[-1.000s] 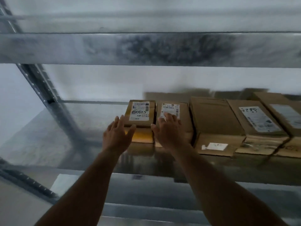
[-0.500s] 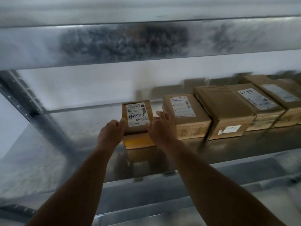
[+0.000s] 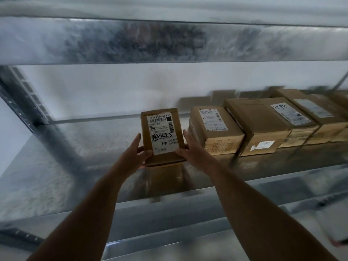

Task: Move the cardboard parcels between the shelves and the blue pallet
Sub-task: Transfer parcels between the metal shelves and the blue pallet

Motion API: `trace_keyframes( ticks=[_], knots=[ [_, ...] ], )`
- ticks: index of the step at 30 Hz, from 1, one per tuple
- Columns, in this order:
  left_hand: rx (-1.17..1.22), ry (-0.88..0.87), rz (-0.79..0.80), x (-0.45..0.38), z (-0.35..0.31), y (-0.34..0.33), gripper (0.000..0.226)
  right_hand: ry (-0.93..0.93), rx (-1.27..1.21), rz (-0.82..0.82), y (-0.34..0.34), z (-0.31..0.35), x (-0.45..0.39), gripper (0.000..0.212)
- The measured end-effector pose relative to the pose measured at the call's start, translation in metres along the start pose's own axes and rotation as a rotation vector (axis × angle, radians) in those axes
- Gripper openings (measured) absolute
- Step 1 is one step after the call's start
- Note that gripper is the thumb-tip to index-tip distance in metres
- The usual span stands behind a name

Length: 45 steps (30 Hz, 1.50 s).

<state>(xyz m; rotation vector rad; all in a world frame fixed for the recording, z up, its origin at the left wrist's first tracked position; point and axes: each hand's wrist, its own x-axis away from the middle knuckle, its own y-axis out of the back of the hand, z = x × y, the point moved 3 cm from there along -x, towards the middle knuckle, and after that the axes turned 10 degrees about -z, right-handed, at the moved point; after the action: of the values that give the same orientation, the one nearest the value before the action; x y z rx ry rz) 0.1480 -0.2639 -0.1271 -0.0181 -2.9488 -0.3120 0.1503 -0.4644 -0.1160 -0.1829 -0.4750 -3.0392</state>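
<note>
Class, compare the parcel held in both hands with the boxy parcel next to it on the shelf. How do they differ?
The held parcel is flat and thin; the neighbouring parcel is deeper and boxier. The held parcel is tilted up, gripped by the left hand and right hand; the neighbouring parcel rests on the shelf. Only the held parcel's label has handwriting. Both are brown cardboard with white labels.
</note>
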Motion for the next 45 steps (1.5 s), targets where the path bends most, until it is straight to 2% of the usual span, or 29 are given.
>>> trace_keyframes(
  ticks=[5,13,19,26,33,39,45],
  knots=[
    [-0.078,-0.193,-0.003,0.031,-0.003,-0.012,0.08,0.091,-0.007,0.014,0.002,-0.002,0.026,0.066],
    [-0.144,-0.3,-0.036,0.099,-0.006,-0.047,0.088,0.238,-0.017,0.003,0.034,-0.021,0.093,0.061],
    [-0.145,-0.357,0.011,0.146,-0.022,-0.111,0.087,0.272,0.028,-0.048,0.093,-0.035,0.15,0.07],
    [-0.2,-0.461,0.028,0.188,-0.045,-0.2,0.086,0.336,0.067,-0.173,0.177,-0.057,0.213,0.07],
    [-0.203,-0.49,0.13,0.219,-0.058,-0.293,0.095,0.36,0.036,-0.319,0.259,-0.09,0.273,0.061],
    [-0.168,-0.514,0.233,0.238,-0.07,-0.369,0.099,0.308,-0.087,-0.427,0.323,-0.124,0.317,0.065],
    [-0.21,-0.562,0.333,0.25,-0.089,-0.44,0.097,0.226,-0.068,-0.638,0.377,-0.154,0.35,0.062]
  ],
)
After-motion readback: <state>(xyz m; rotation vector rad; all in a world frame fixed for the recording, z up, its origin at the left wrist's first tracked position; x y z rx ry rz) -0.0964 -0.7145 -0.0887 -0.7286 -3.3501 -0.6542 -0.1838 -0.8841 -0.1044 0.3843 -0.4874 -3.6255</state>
